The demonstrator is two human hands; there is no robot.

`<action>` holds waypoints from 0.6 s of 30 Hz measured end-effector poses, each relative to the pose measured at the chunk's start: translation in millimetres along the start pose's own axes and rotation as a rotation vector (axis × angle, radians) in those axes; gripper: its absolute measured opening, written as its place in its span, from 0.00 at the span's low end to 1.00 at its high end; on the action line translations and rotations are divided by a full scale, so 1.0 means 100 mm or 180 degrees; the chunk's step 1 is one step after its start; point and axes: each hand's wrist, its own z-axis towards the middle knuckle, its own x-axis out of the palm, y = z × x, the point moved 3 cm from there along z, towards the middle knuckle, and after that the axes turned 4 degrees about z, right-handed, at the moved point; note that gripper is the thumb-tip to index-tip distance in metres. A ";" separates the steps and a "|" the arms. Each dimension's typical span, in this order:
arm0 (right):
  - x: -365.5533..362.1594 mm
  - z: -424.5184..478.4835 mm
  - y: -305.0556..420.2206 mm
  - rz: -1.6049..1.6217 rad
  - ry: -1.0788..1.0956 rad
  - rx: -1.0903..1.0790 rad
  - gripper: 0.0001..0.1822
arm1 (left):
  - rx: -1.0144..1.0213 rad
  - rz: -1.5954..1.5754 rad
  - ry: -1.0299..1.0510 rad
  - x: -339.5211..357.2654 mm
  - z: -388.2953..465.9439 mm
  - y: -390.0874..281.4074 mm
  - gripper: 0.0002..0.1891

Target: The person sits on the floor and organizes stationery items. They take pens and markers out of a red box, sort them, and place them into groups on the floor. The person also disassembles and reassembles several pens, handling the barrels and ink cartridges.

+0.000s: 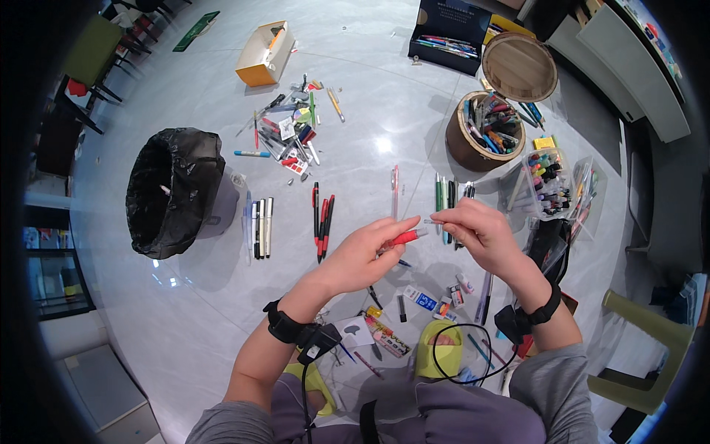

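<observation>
My left hand (369, 252) grips a red pen (406, 237) with a clear tip that points right. Close to that tip, my right hand (478, 228) pinches a small clear piece (434, 222), perhaps a cap or pen part. A slight gap seems to separate the two. Beyond my left hand a pink pen (395, 188) lies on the floor. Several green and black pens (444, 194) lie in a row, partly hidden behind my right hand. Left of my left hand are red-and-black pens (323, 222) and a row of white and black pens (262, 227).
A bin with a black liner (194, 183) stands at left. Mixed stationery (291, 130) lies heaped beyond, near an open box (266, 55). At right are a wooden barrel of pens (471, 150) and a clear container of markers (546, 208). Erasers and lead packs (424, 299) lie near my feet.
</observation>
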 end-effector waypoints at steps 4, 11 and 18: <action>-0.05 -0.04 -0.03 -0.0529 0.0025 -0.0231 0.11 | 0.0065 -0.0606 -0.0119 0.00 -0.02 -0.02 0.22; -0.13 -0.06 0.01 -0.1048 0.0019 -0.0418 0.13 | 0.0137 -0.0591 -0.0198 -0.06 -0.04 -0.01 0.21; -0.09 -0.06 0.10 -0.1446 0.0247 -0.0739 0.14 | 0.0257 -0.0173 -0.0110 -0.01 -0.02 -0.01 0.20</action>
